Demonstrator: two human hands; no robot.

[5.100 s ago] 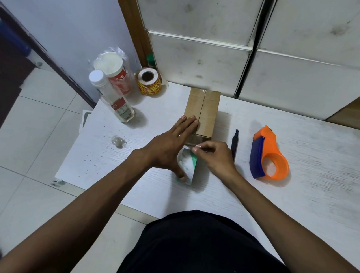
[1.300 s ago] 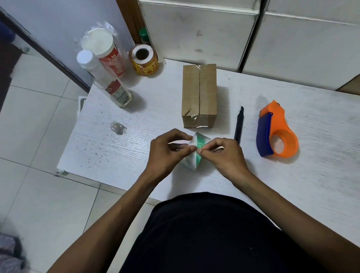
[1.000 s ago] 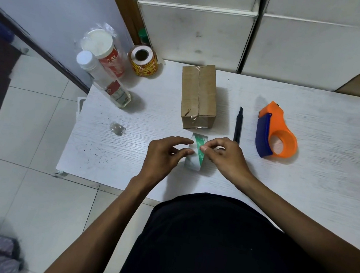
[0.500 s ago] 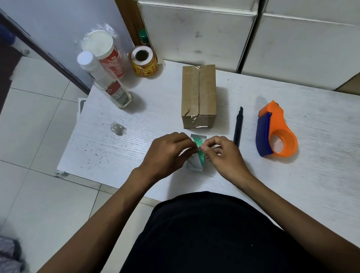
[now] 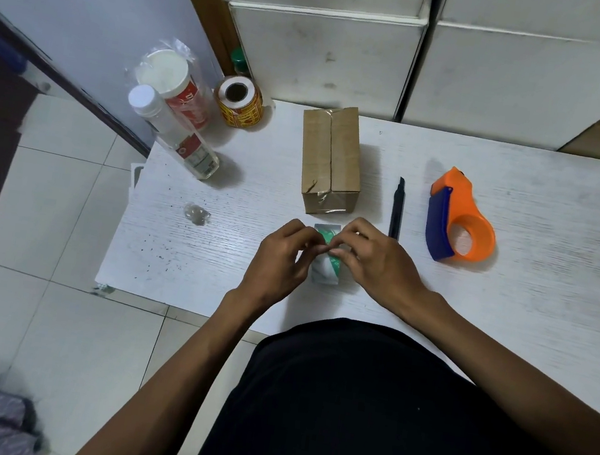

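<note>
A small white and green box (image 5: pixel 324 269) stands on the white table (image 5: pixel 555 263) near its front edge. My left hand (image 5: pixel 280 259) and my right hand (image 5: pixel 374 261) meet over the box's top, and their fingertips pinch it there. Much of the box is hidden by the fingers. Just behind it lies a taped brown cardboard box (image 5: pixel 331 158).
A black utility knife (image 5: pixel 396 212) and an orange and blue tape dispenser (image 5: pixel 457 218) lie right of the cardboard box. At the back left stand a clear bottle (image 5: pixel 173 132), a wrapped white-lidded jar (image 5: pixel 174 84) and a label roll (image 5: pixel 239 101). A crumpled clear scrap (image 5: pixel 196 213) lies left.
My left hand left the cardboard box and came to the small box. Over the last second both hands closed in over its top, and the box has turned a little.
</note>
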